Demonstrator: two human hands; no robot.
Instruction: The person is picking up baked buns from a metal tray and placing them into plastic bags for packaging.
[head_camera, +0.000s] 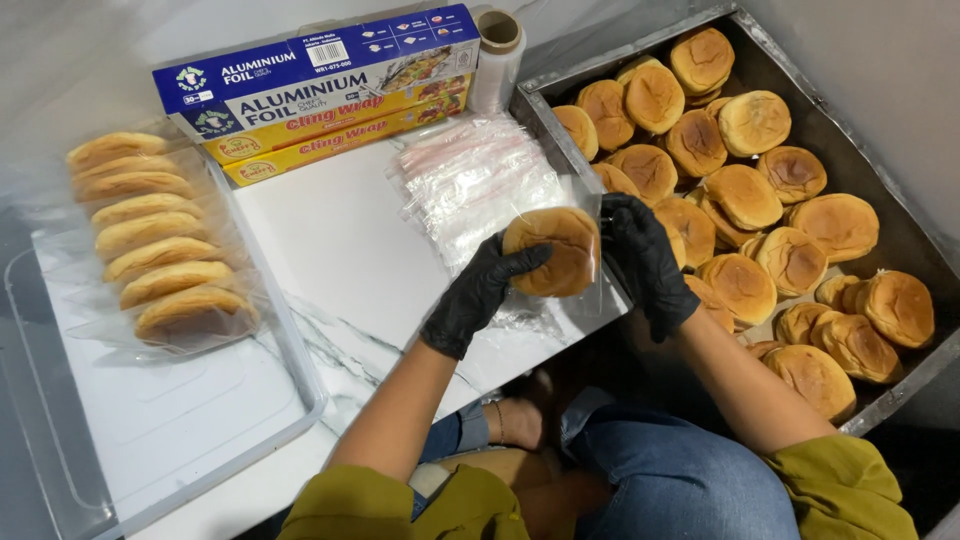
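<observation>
Gloved left hand (478, 293) and right hand (645, 262) grip one bun (553, 251) (apparently bagged; right fingertips hidden).

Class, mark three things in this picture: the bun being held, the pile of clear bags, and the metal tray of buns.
held bun (552, 250), head view, middle of its browned top.
pile of clear bags (470, 185), head view, centre of the stack.
metal tray (545, 120), head view, its left rim.

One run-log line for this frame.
left hand: holds bun | right hand: holds clear bag | tray: loose buns
</observation>
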